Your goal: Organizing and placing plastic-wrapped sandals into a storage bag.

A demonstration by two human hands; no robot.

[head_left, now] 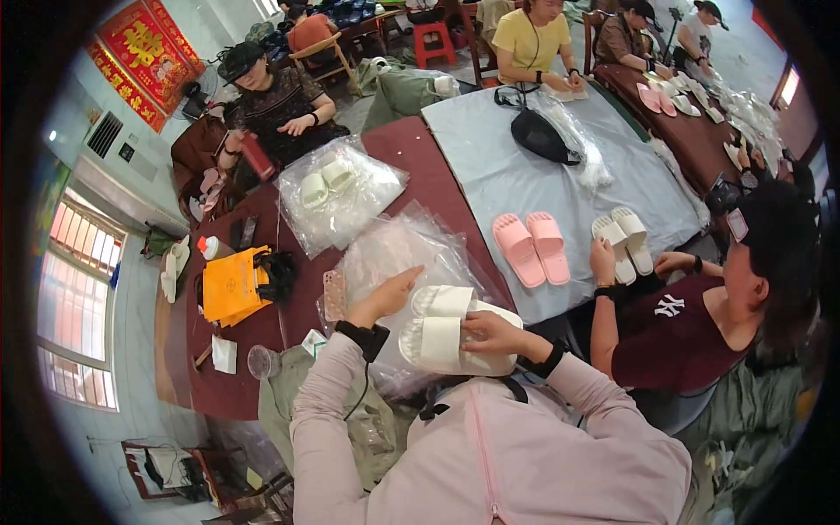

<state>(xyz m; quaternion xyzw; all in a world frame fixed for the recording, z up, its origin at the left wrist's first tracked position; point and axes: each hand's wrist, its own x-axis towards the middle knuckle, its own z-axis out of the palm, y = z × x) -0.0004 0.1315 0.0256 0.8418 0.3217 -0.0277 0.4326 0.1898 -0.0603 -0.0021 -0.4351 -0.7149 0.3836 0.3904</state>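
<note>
My right hand (494, 334) grips a pair of white slippers (437, 343) close to my body, its fingers over the strap of the nearer one. Just left of the slippers, my left hand (385, 297) holds nothing that I can see; its index finger is stretched out. It hovers over or touches a stack of clear plastic bags (398, 249) on the dark red table; I cannot tell which. A phone in a pinkish case (334, 295) lies beside my left wrist. Beyond the stack, a pair of pale green slippers (325, 181) lies on more clear bags.
Orange bags (234, 284), a clear cup (262, 361) and a white packet (224, 354) are at left. Pink slippers (531, 249) lie on the pale blue table cover (472, 149). At right a co-worker's hand (603, 261) touches white slippers (623, 242). Another person sits across.
</note>
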